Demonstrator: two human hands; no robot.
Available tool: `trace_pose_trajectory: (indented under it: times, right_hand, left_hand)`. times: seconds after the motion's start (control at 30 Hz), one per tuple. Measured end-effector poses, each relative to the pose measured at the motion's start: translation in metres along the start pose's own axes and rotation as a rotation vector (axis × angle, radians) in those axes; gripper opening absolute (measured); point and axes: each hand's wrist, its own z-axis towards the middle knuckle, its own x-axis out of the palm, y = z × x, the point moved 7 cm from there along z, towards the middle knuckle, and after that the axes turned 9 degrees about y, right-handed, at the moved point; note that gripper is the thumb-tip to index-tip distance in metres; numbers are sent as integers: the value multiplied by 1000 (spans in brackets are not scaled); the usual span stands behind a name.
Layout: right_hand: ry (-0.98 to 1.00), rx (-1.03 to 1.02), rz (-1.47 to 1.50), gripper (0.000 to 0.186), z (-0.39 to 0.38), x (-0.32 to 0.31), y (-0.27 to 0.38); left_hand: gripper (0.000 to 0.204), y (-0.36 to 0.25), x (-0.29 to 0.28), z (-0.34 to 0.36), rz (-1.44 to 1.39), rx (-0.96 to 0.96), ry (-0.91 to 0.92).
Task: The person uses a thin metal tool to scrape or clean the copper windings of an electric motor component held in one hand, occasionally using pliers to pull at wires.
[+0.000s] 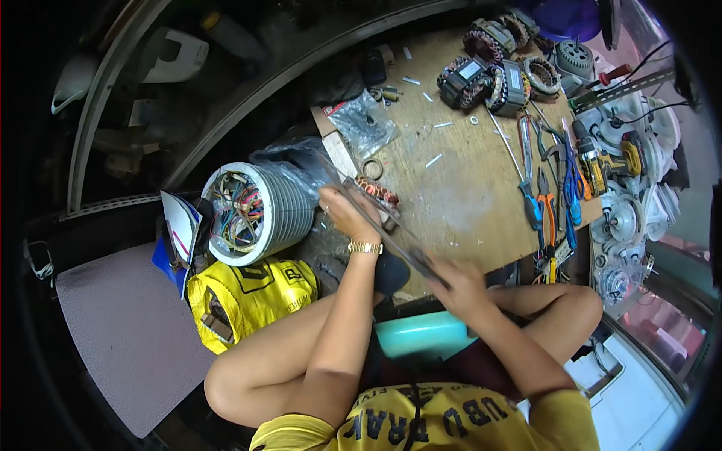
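Note:
My left hand [347,212] is closed on a long, thin dark strip [398,237] just left of the bench's middle. The strip slants down to my right hand [455,284], which grips its lower end and is blurred. What the strip is, I cannot make out. Beside and partly behind my left fingers lies a small core with orange copper windings [376,193]. A crumpled clear plastic bag [289,161] is just beyond that hand, and a ring [371,168] lies above the windings on the wooden bench [470,195].
A white ribbed bucket of wires [289,218] and yellow bag [278,289] are left. Several stators [466,79] stand at back right, with pliers [547,207], screwdrivers [532,210], a drill [609,161] and white plastic parts [624,218] along the right. A turquoise object [421,334] is between my legs.

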Motion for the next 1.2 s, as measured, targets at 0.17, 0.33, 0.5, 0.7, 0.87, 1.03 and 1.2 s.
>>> trace_pose_trajectory:
  times: [0.17,0.33,0.5,0.7,0.87,1.03,1.2]
  right_hand:
    - [-113,-41,300,29,77,37,-38]
    - [-169,-80,366,40,65,52,-26]
    - [-247,-9,570,52,49,66,-36]
    - [-254,119,578,50,35,72,-69]
    - [-323,38,420,46,41,61,-24]
    - [-223,37,429,39,50,39,-33]
    - [-84,45,340,32,53,22,18]
  left_hand:
    - [19,31,-5,13,-134,63,58]
    - [52,81,-11,5,-1002,-544,1]
    - [63,70,-12,8,-815,-588,369]
    - [29,51,19,-2,-615,-434,404]
    - [34,61,8,9,-190,-324,214]
    - [28,28,20,0,-45,-340,95]
    - [30,49,12,9,15,-294,106]
